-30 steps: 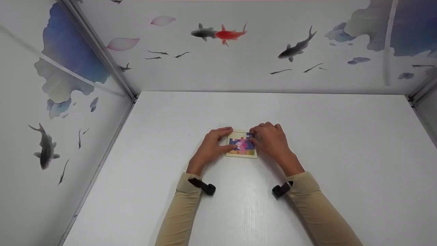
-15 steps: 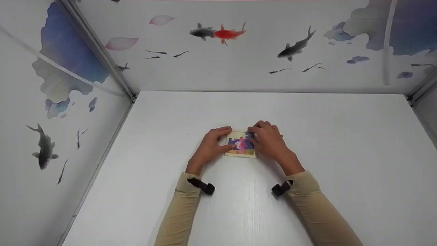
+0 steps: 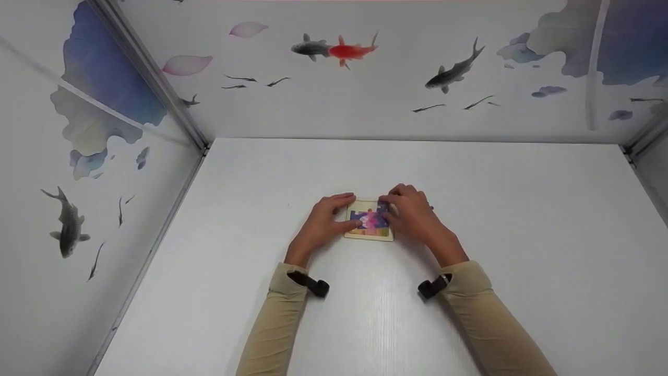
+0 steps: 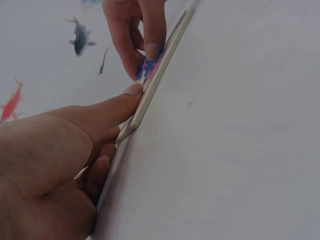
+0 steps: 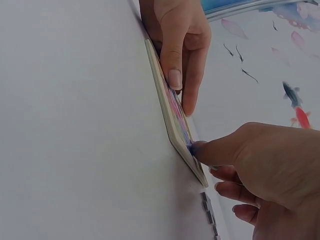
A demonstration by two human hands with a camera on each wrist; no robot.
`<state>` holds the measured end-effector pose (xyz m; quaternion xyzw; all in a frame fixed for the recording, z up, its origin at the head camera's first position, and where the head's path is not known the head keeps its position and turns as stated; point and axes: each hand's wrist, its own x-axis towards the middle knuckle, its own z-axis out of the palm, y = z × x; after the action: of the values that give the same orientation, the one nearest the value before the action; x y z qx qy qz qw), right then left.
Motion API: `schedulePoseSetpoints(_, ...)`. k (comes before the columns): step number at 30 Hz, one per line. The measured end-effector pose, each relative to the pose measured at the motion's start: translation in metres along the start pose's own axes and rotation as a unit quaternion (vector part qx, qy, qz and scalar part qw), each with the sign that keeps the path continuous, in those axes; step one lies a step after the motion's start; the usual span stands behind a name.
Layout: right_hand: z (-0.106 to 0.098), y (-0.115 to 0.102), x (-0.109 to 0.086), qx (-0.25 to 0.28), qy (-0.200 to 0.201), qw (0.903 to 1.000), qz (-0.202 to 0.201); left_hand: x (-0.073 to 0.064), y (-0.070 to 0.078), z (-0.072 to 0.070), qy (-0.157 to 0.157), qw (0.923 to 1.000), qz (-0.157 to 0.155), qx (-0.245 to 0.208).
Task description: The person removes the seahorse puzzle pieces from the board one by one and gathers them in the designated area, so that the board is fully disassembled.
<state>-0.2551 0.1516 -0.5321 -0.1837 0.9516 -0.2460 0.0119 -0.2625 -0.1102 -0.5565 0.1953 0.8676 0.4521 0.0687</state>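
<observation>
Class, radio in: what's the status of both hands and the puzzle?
Left hand gripping puzzle board. Right hand pinching blue piece. Board's upper left unfilled. Nothing in the way but covering fingers.

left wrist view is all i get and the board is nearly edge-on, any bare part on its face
Observer: Yes, a cream patch at the far left of the board, beside the left hand.
Operator: what colours run along the near side
Observer: Mostly yellow and orange, with a green patch at the right.
Operator: anything worn near the right hand
Observer: A black band at the cuff of the tan sleeve.
</observation>
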Motion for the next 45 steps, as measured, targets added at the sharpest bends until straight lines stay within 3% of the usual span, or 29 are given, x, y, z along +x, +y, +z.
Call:
schedulePoseSetpoints(5, -0.001, 0.003, 0.0, 0.013, -0.005, 0.9999, -0.003, 0.0, -0.001, 0.0, 0.0, 1.0, -0.004, 0.007)
schedulePoseSetpoints(17, -0.004, 0.017, -0.007, 0.039, 0.05, 0.9974, -0.035, 0.0, 0.0, 0.0, -0.003, 0.9999, -0.004, -0.013)
schedulePoseSetpoints(27, -0.019, 0.045, -0.027, 0.079, 0.067, 0.9935, -0.047, 0.0, 0.001, 0.0, -0.004, 0.9999, -0.01, -0.012)
schedulePoseSetpoints(38, -0.041, 0.093, -0.052, 0.092, 0.062, 0.9937, -0.013, -0.001, 0.003, 0.0, -0.004, 0.9997, -0.022, -0.009)
schedulePoseSetpoints(45, -0.053, 0.112, -0.064, 0.105, 0.049, 0.9931, 0.015, 0.0, -0.001, 0.0, 0.003, 1.0, -0.003, -0.006)
